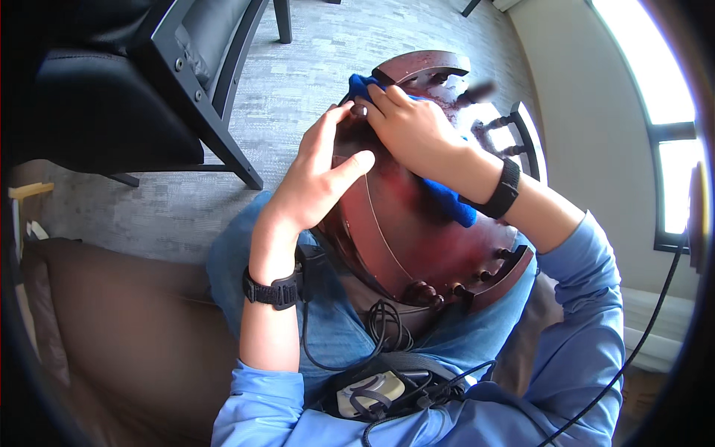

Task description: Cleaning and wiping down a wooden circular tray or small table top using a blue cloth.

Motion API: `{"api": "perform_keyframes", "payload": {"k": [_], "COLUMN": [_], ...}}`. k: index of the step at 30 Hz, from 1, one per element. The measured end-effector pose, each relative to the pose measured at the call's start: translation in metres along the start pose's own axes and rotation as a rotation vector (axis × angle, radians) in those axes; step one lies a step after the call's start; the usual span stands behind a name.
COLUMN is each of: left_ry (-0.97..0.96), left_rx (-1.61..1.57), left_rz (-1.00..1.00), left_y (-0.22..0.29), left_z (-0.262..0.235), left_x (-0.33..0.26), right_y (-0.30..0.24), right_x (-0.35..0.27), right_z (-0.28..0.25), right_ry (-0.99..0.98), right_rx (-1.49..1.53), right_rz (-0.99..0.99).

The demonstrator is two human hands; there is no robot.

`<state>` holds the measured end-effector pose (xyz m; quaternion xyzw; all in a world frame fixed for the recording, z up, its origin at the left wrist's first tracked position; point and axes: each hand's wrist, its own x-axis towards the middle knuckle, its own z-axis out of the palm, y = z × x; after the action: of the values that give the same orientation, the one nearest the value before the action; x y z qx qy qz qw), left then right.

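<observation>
A round, dark red wooden piece (477, 257) with a glossy top, curved rim sections and small turned posts rests across my lap. It looks like furniture, but its exact kind cannot be made out. My right hand (417, 130) presses a blue cloth (450, 203) onto its far part, fingers bent over the bunched end; the rest of the cloth trails under my wrist. At the left edge of the piece, my left hand (316, 182) has its thumb spread from its stretched fingers. Those fingertips touch near a post, close to the cloth.
A black chair (216, 89) stands on the grey carpet (298, 67) at the left. Beside my left leg is a brown cushioned seat (134, 313). Black cables (387, 328) and a small pale device (369, 395) lie at my waist. A wall with a window (663, 97) rises at the right.
</observation>
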<state>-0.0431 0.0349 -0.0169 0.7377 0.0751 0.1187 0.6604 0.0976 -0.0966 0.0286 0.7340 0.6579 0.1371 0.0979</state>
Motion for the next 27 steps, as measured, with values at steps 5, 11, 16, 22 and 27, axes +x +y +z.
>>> {"api": "perform_keyframes", "payload": {"k": [5, 11, 16, 22, 27], "left_ry": [-0.016, 0.013, 0.022, 0.006, -0.027], "left_rx": [0.021, 0.033, -0.026, -0.043, 0.019], "left_rz": [-0.018, -0.023, -0.013, -0.060, -0.056], "left_y": [0.003, 0.005, 0.002, 0.000, 0.008], "left_z": [0.000, -0.002, -0.001, -0.004, -0.002], "left_x": [-0.002, -0.004, 0.001, -0.001, -0.002], "right_y": [0.009, 0.035, 0.039, 0.013, -0.030], "right_x": [-0.039, -0.070, -0.054, -0.063, -0.114], "right_z": [-0.018, -0.059, -0.010, 0.001, -0.059], "right_ry": [-0.086, -0.334, -0.131, -0.190, -0.396], "right_rx": [0.241, 0.830, 0.492, 0.552, 0.738], "right_rz": [0.100, 0.441, 0.518, 0.036, -0.349]}}
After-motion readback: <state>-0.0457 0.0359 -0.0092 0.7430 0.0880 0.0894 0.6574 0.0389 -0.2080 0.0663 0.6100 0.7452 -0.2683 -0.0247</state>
